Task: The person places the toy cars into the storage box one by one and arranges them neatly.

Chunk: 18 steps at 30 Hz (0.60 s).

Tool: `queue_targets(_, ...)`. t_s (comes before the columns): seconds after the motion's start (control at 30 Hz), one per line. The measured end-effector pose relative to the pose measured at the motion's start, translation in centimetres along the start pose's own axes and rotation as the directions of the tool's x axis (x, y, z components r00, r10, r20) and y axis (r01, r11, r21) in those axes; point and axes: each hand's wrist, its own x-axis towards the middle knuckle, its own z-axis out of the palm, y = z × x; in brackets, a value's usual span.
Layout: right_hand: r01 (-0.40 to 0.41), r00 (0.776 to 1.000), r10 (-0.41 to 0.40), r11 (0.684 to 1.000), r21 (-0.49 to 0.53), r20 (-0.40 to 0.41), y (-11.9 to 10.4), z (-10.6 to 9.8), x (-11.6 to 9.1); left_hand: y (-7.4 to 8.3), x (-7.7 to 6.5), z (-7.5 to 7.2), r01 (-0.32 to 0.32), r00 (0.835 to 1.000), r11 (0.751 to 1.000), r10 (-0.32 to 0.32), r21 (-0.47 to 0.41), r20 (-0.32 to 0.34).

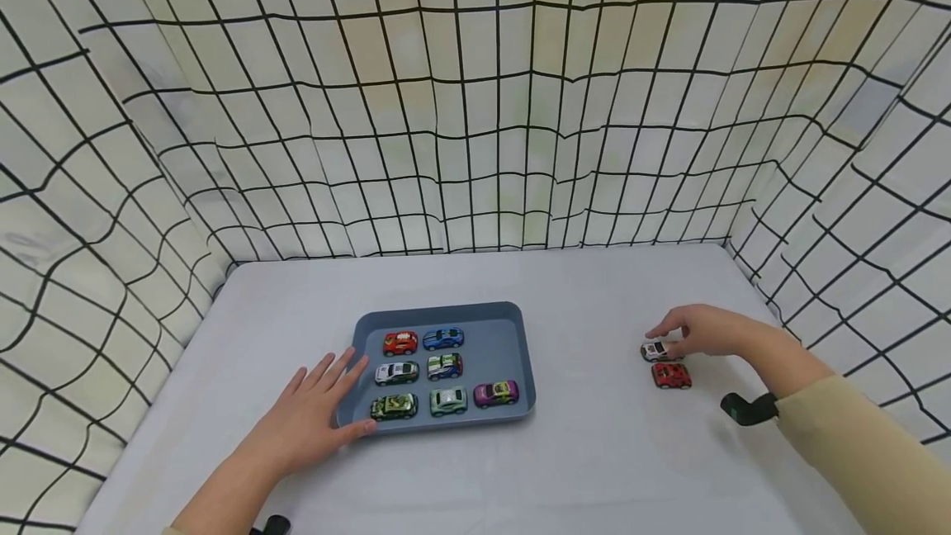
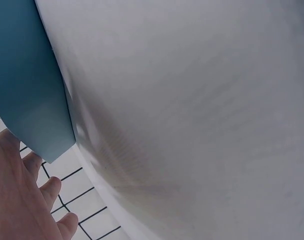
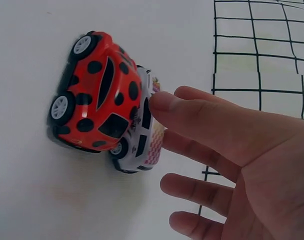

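Observation:
My left hand (image 1: 312,415) lies with fingers spread along the left side of a blue-grey tray (image 1: 520,329), its thumb at the near left corner. The left wrist view shows the hand (image 2: 17,195) beside the tray's outer wall (image 2: 37,110). To the right, my right hand (image 1: 706,333) is over a white toy car (image 1: 655,351), thumb and fingers apart. In the right wrist view, the thumb tip overlaps the white car's roof; firm contact cannot be told. A red toy car with black spots (image 3: 99,95) stands beside it, nearer me.
Inside the tray stand several toy cars, among them a red one (image 1: 399,343), a blue one (image 1: 443,338), a camouflage one (image 1: 394,407) and a purple one (image 1: 496,393). A white cloth (image 1: 475,477) covers the table. White sheets with black netting (image 1: 475,106) rise around it.

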Motion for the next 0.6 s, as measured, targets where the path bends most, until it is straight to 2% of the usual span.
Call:
queue_targets(0.2, -0.004, 1.0, 0.004, 1.0, 0.012, 0.029, 0.34, 0.33, 0.34, -0.06, 0.02, 0.13, -0.003, 1.0, 1.0, 0.003, -0.004, -0.003)
queue_targets(0.6, 0.002, 1.0, -0.003, 0.999, 0.039, 0.026, 0.56, 0.6, 0.62, -0.35, 0.11, 0.43, -0.003, 1.0, 1.0, 0.003, -0.006, -0.003)
